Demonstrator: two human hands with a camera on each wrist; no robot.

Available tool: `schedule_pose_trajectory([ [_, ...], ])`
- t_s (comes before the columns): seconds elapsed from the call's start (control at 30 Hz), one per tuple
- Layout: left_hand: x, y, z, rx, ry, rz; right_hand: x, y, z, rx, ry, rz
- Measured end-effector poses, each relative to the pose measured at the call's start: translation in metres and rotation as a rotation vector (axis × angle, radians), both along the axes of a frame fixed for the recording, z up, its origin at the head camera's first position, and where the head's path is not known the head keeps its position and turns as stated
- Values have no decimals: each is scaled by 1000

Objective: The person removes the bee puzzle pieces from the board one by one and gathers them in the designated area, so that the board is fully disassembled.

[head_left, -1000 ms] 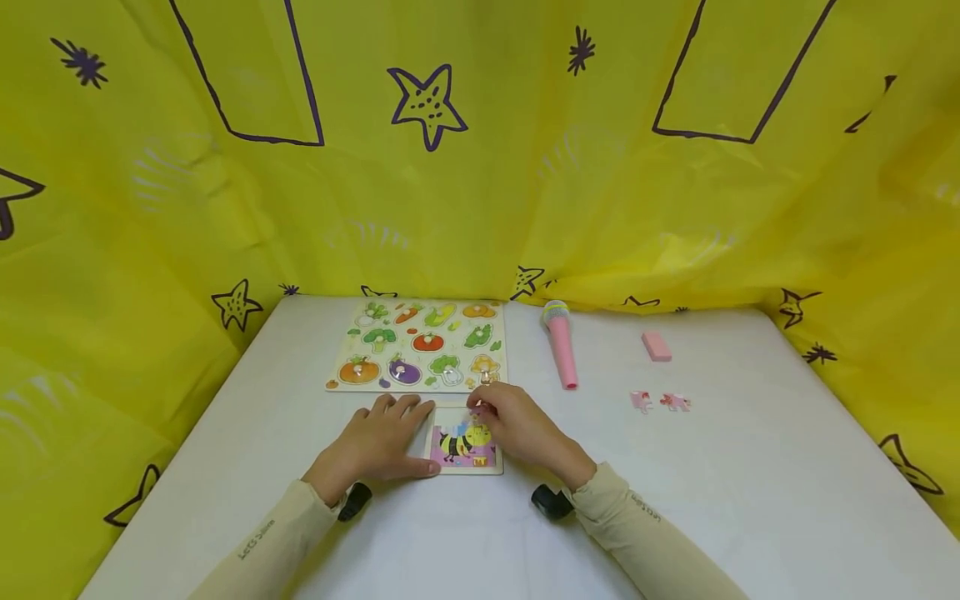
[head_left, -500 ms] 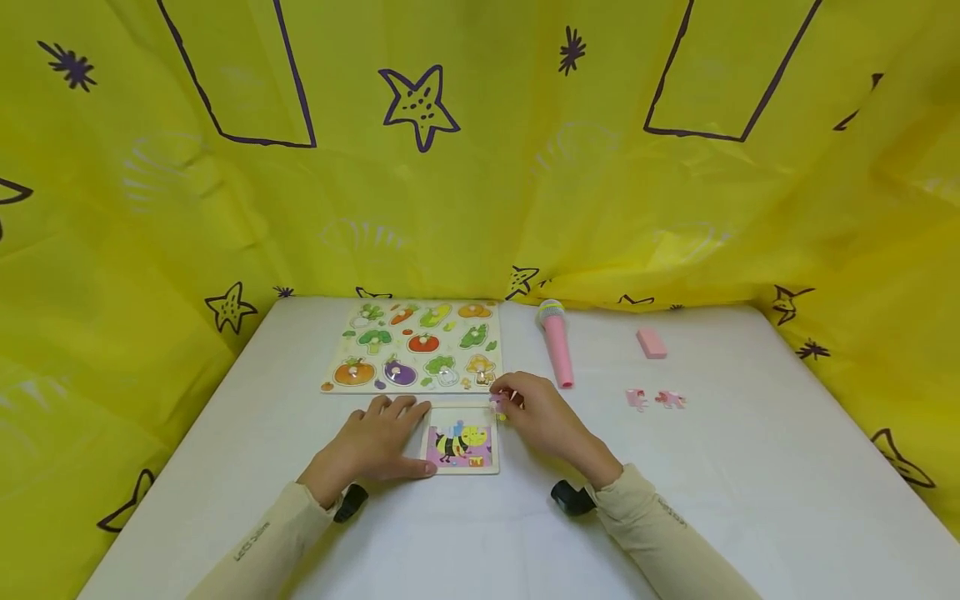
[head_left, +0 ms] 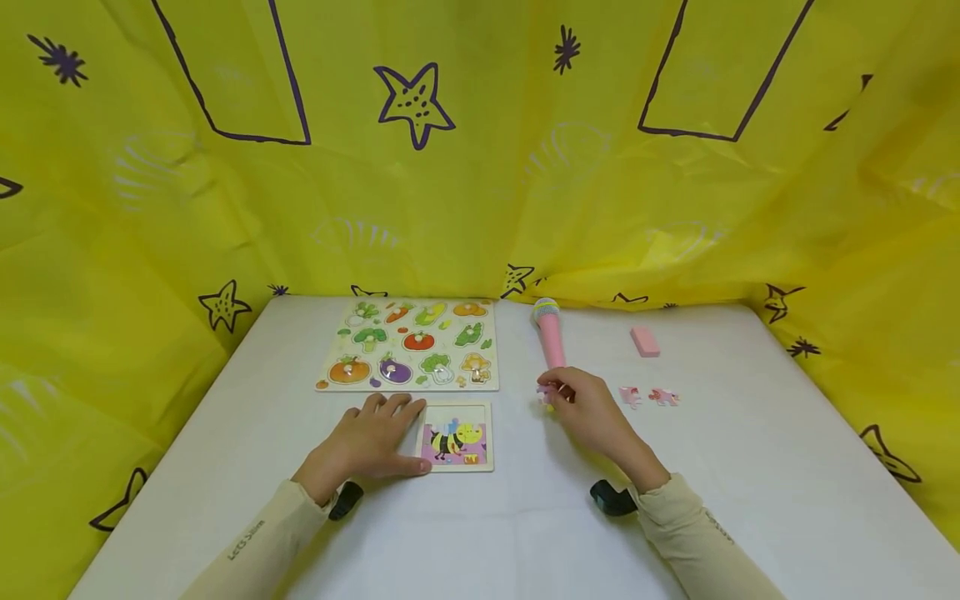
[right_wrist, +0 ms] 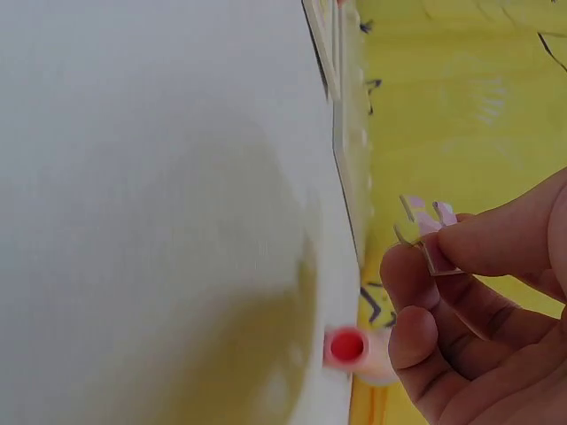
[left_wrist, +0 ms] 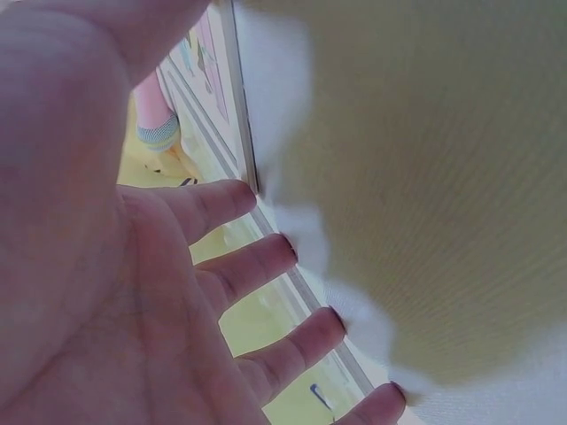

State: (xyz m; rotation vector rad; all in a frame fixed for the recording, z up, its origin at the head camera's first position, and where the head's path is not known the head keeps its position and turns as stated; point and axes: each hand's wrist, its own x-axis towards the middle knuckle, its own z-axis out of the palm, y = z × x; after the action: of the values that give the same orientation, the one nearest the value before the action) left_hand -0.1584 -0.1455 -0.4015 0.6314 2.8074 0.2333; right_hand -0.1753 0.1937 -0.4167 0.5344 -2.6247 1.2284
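My right hand (head_left: 592, 414) pinches a small pink and yellow jigsaw piece (right_wrist: 427, 232) between thumb and index finger, raised off the table near the pink microphone's lower end. My left hand (head_left: 371, 437) lies spread with its fingertips on the table and its thumb at the lower left corner of a framed bee puzzle (head_left: 454, 438). The bee picture fills the lower part of the frame, and a pale strip of bare backing shows along the top. Two pink jigsaw pieces, a left one (head_left: 631, 397) and a right one (head_left: 664, 397), lie on the tablecloth to the right.
A vegetable peg board (head_left: 408, 343) lies behind the bee puzzle. The pink microphone (head_left: 551, 337) rests right of it, and a pink block (head_left: 644, 342) sits farther right. A yellow curtain (head_left: 465, 208) with drawn stars closes off the back and sides of the white table.
My right hand has carried the jigsaw piece from over the bee puzzle's upper right corner rightward to beside the microphone. The left hand keeps its place at the frame.
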Motion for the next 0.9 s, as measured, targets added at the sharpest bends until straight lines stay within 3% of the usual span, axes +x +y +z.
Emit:
schedule_pose_trajectory([
  [0.4, -2, 0, 1, 7, -5, -1, -6, 53, 9, 29, 30, -141],
  [0.9, -3, 3, 1, 2, -26, 18, 0, 98, 5, 57, -71, -255],
])
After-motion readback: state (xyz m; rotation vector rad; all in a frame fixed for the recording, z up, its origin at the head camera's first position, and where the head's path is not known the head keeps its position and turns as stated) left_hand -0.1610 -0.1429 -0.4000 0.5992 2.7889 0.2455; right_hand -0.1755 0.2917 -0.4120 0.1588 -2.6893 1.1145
